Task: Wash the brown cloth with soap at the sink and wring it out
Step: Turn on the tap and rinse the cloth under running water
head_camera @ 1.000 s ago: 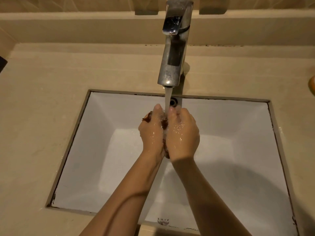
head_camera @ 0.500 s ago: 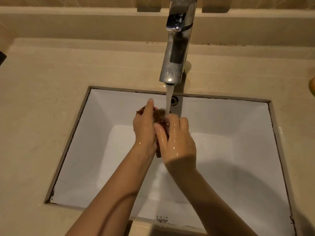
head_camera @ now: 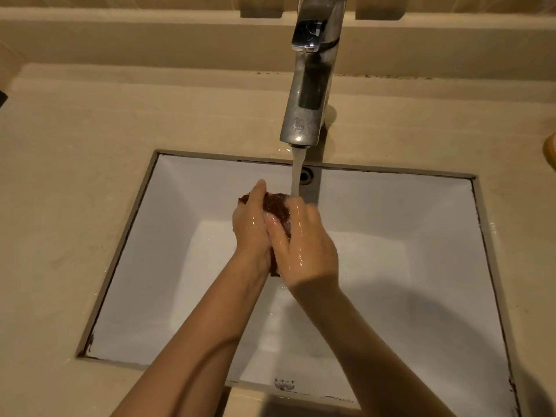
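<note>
The brown cloth is bunched into a wet wad, pressed between both my hands over the white sink basin. My left hand cups its left side with the fingers pointing away from me. Wet and shiny, my right hand lies across the cloth's right side and front. Water runs from the chrome tap in a stream that lands on the cloth's top right edge by my right fingers. A bit of cloth hangs below my palms. Most of the cloth is hidden between them.
A beige stone counter surrounds the sink, with a raised ledge behind it. An overflow hole sits in the basin's back wall. The edge of an orange object shows at the far right of the counter.
My hands have rubbed the cloth under the water: the left hand slid forward and the right hand shifted across the cloth, exposing more of the brown wad at the top.
</note>
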